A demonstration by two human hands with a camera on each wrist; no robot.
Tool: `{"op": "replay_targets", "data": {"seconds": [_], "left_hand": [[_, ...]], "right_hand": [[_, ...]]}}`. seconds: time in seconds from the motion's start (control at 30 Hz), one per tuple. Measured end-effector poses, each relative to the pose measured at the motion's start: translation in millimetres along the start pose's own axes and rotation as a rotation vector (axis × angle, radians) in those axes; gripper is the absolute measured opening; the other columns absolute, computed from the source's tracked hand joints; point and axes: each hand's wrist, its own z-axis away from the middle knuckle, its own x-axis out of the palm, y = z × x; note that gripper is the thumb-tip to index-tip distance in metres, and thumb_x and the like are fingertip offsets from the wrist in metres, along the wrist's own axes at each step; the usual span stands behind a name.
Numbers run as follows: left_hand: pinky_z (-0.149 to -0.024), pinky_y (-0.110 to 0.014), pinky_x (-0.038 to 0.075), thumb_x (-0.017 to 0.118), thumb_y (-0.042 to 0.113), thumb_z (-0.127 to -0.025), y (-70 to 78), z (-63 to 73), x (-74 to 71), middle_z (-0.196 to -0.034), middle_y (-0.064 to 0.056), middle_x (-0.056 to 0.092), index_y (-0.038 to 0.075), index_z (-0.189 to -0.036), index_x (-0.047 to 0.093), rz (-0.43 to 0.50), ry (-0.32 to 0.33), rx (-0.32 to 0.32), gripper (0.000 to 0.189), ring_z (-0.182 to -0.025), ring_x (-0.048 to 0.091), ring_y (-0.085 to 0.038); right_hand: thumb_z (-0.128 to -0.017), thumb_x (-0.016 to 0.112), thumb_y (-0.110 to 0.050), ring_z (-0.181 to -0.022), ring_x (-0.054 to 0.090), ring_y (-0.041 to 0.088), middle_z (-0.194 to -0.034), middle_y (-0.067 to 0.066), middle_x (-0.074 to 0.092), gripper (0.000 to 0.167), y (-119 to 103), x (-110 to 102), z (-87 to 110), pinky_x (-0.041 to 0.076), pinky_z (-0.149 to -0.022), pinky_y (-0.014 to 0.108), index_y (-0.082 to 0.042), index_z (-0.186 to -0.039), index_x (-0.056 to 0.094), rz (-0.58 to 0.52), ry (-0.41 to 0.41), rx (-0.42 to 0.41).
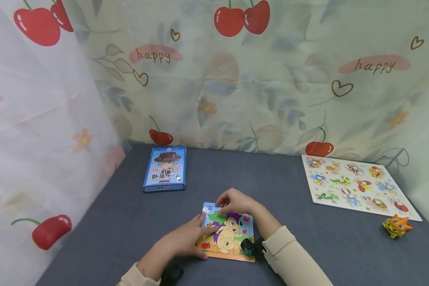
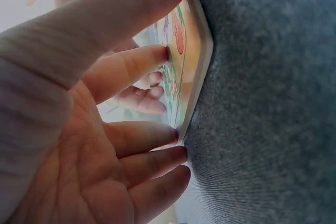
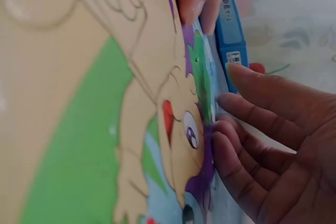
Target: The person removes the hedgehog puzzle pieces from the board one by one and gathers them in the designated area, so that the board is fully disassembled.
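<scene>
A jigsaw puzzle (image 1: 228, 240) with a cartoon animal in cream and purple lies flat on the dark table, inside an orange and blue border. My left hand (image 1: 184, 238) spans its left side. One fingertip presses on the picture, while the thumb and other fingers touch the border, fairly straight in the left wrist view. Over the top edge is my right hand (image 1: 237, 201), its fingers loosely bent. In the right wrist view, the right fingertips (image 3: 223, 140) touch the puzzle near the purple hair, and the thumb stands apart. No loose piece shows between them.
A blue card-game box (image 1: 166, 169) lies at the back left. On the right are a white board with insect pictures (image 1: 357, 184) and a small orange and yellow toy (image 1: 397, 226). Printed curtains (image 1: 236, 79) hang behind the table.
</scene>
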Motion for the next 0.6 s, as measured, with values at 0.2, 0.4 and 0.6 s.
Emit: {"op": "replay_targets", "data": {"seconds": [0.2,0.4,0.6], "left_hand": [[-0.104,-0.056,0.034,0.076,0.038,-0.075,0.1,0.2,1.2,-0.153,-0.022,0.021,0.029,-0.136,0.049,0.013,0.002,0.007,0.068,-0.139,0.023,-0.040],[-0.104,-0.055,0.034,0.075,0.039,-0.076,0.1,-0.9,2.1,-0.153,-0.023,0.020,0.028,-0.137,0.048,0.014,-0.004,0.016,0.067,-0.140,0.023,-0.039],[-0.104,-0.056,0.034,0.076,0.038,-0.075,0.3,-0.3,2.4,-0.152,-0.026,0.020,0.026,-0.137,0.048,0.014,0.009,0.039,0.069,-0.139,0.023,-0.041]], "right_hand": [[-0.080,0.072,-0.012,-0.072,0.058,0.007,-0.092,0.008,0.070,0.025,-0.8,3.6,-1.1,0.049,-0.065,0.020,-0.003,-0.103,0.070,0.001,-0.016,0.007],[-0.081,0.071,-0.010,-0.073,0.052,0.009,-0.095,0.007,0.061,0.028,0.2,8.4,-1.1,0.046,-0.063,0.019,-0.004,-0.108,0.070,0.039,-0.007,-0.013],[-0.081,0.071,-0.009,-0.067,0.051,0.008,-0.084,0.003,0.064,0.025,0.9,13.4,-4.1,0.044,-0.060,0.018,-0.005,-0.106,0.070,0.022,0.012,-0.014]]}}
